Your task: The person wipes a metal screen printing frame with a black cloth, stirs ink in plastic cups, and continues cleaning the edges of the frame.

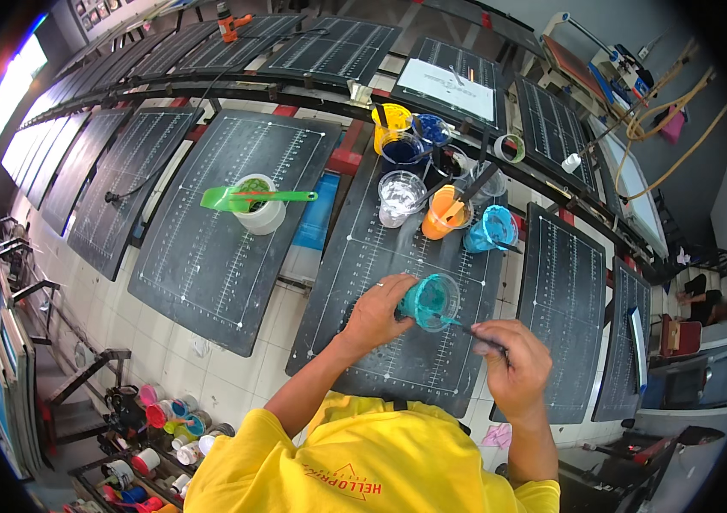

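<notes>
My left hand (pixel 378 313) is wrapped round the side of a clear plastic cup (pixel 432 299) with teal ink coating its inside. The cup is tilted toward me above a black gridded board (pixel 355 282). In my right hand (pixel 513 363) is the dark handle of a stirring stick (pixel 456 323), whose far end reaches into the teal ink. Just beyond the cup stand more ink cups: a white one (pixel 401 198), an orange one (pixel 445 214) and a light blue one (pixel 492 228), with sticks in them. Behind these are a yellow cup (pixel 392 120) and dark blue cups (pixel 402 149).
On the board to the left, a green spatula (pixel 231 198) lies across a white tub (pixel 261 214). A tape roll (pixel 510 149) and a white sheet (pixel 446 90) are farther back. Crowded containers (pixel 158 415) fill a shelf at lower left. Yellow hoses (pixel 663 128) hang at right.
</notes>
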Demonstrator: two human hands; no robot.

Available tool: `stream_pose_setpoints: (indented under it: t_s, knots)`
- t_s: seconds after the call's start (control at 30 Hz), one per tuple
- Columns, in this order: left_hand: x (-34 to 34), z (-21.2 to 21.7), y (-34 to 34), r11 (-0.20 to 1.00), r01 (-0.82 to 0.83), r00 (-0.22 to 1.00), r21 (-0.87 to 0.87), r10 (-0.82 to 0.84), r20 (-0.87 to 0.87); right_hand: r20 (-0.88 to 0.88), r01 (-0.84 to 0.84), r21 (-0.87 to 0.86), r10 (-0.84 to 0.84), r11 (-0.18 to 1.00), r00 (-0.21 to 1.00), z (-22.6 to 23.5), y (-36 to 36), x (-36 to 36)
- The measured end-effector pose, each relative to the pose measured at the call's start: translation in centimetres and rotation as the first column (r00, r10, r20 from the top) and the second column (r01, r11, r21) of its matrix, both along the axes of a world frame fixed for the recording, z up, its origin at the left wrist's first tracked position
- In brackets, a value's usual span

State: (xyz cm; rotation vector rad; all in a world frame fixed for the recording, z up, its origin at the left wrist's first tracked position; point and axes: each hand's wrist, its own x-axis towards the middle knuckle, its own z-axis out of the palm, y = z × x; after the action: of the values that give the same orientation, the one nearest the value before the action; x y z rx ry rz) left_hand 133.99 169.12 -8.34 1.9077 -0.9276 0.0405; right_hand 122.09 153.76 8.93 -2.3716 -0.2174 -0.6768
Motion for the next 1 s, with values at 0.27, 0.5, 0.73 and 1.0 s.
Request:
stream_pose_setpoints:
  t_s: [0.27, 0.5, 0.73, 1.0]
  knots:
    - [-0.2, -0.7, -0.5, 0.991, 0.066, 0.971, -0.115, -0.090, -0.220, 0.016, 0.020, -0.029, -0.020, 0.999, 1.000, -2.0, -1.2, 1.6]
    - [0.1, -1.3, -0.6, 0.977, -0.014, 0.968, -0.212, -0.039, -0.247, -0.025, 0.030, -0.049, -0.031, 0.998, 0.999, -3.7, -1.1, 1.0]
    - [0.5, -0.9, -1.2, 0.969, 0.080, 0.977, -0.232, -0.122, -0.175, 0.086, -0.045, 0.021, 0.043, 0.999, 0.995, -4.2, -0.9, 2.1]
    - [0.7, -0.8, -0.9, 0.976, -0.002, 0.983, -0.218, -0.039, -0.181, -0.002, -0.009, -0.084, 0.009, 0.996, 1.000, -3.8, -0.8, 1.8]
